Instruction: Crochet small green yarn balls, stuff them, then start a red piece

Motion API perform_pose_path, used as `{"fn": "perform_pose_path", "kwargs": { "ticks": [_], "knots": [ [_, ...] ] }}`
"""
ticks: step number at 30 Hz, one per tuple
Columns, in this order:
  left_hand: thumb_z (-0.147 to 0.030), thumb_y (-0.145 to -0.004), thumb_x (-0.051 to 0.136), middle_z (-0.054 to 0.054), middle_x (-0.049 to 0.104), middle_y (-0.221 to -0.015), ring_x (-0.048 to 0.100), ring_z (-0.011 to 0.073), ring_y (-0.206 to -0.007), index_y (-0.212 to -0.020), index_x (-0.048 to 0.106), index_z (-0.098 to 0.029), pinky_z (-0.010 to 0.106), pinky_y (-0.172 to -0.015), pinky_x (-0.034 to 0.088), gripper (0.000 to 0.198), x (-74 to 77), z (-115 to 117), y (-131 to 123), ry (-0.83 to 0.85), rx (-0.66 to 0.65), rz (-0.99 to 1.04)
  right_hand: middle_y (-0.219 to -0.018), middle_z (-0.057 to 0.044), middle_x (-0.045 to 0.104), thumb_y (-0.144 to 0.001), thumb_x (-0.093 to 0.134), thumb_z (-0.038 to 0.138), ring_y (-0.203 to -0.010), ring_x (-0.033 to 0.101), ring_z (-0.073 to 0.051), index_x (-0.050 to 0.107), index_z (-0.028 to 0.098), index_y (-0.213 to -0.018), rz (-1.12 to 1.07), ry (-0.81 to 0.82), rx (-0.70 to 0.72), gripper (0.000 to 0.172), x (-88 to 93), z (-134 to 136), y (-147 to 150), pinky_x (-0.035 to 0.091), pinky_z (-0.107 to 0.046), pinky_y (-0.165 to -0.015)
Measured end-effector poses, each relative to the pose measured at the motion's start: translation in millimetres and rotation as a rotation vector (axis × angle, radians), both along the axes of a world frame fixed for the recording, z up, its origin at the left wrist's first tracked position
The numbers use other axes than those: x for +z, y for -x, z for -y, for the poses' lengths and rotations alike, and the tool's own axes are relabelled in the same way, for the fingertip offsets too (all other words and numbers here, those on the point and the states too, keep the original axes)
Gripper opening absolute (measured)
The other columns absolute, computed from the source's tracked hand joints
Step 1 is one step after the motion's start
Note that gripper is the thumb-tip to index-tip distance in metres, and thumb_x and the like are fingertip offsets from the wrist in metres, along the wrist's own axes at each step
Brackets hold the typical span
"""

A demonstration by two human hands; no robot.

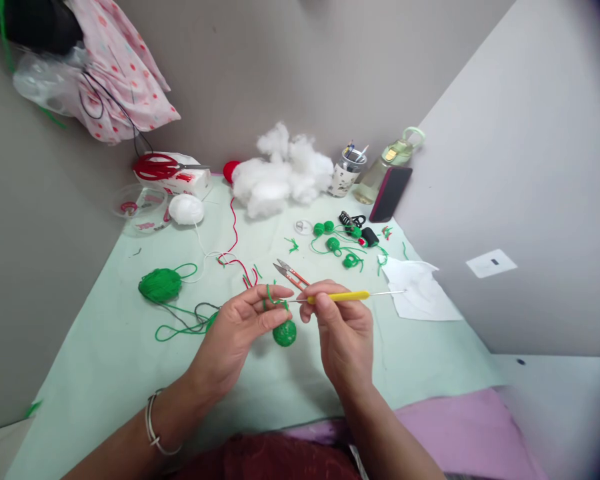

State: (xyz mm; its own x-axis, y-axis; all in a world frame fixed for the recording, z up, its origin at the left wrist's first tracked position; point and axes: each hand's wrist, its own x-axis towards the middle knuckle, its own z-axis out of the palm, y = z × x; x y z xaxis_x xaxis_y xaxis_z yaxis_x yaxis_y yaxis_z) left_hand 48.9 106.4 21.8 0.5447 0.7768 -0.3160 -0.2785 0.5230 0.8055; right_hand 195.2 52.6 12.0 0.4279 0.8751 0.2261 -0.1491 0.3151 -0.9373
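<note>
My left hand (243, 320) pinches a small round green crochet piece (285, 333), and green yarn loops over its index finger. The strand trails left to a green yarn ball (161, 285) on the pale green table cover (110, 360). My right hand (336, 319) grips a yellow-handled crochet hook (341, 296); its metal tip points left toward the yarn at my left fingers. Both hands hover just above the table, nearly touching.
Thread snips (290, 273) lie just beyond my hands. Farther back are small green crochet balls (333, 244), white stuffing (280, 172), a white yarn ball (186, 209), red scissors (160, 167), a pen cup (347, 175), a bottle (386, 163), a phone (391, 193) and white paper (420, 290).
</note>
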Motion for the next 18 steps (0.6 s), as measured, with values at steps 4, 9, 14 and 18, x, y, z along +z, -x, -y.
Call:
{"fn": "perform_pose_path", "kwargs": {
  "ticks": [4,9,14,18],
  "knots": [
    [-0.027,-0.079,0.085,-0.001,0.065,-0.078,0.056,0.0133,-0.075,-0.117,0.077,-0.025,0.027,-0.076,0.041,0.039,2.0,1,-1,-0.011,0.028,-0.006,-0.085,-0.002,0.072,-0.097,0.067,0.027,-0.069,0.06,-0.014,0.079,0.026,-0.093,0.059,-0.022,-0.003,0.013,-4.6,-2,3,0.049,-0.032,-0.067],
    [-0.025,-0.082,0.083,0.001,0.067,-0.085,0.059,0.0136,-0.083,-0.133,0.071,-0.026,0.025,-0.075,0.042,0.052,1.0,-4,5,0.093,-0.039,0.086,-0.083,-0.002,0.072,-0.097,0.066,0.026,-0.07,0.06,-0.015,0.079,0.025,-0.092,0.16,-0.056,-0.09,0.014,-1.5,0,0,0.051,-0.034,-0.07],
    [-0.026,-0.082,0.083,0.005,0.072,-0.091,0.063,0.0145,-0.089,-0.124,0.076,-0.023,0.023,-0.08,0.044,0.043,-1.5,-10,9,0.122,-0.052,0.137,-0.077,-0.003,0.069,-0.093,0.07,0.033,-0.06,0.057,-0.013,0.079,0.022,-0.085,-0.012,0.043,-0.08,0.016,3.6,-2,-11,0.05,-0.032,-0.061],
    [-0.028,-0.077,0.086,0.002,0.07,-0.078,0.06,0.0144,-0.074,-0.105,0.081,-0.023,0.026,-0.069,0.043,0.029,-0.7,-6,6,-0.005,-0.047,0.008,-0.08,-0.003,0.07,-0.09,0.073,0.036,-0.057,0.057,-0.012,0.079,0.023,-0.082,-0.12,0.067,-0.045,0.016,3.1,-4,-7,0.048,-0.029,-0.056]
  ]
}}
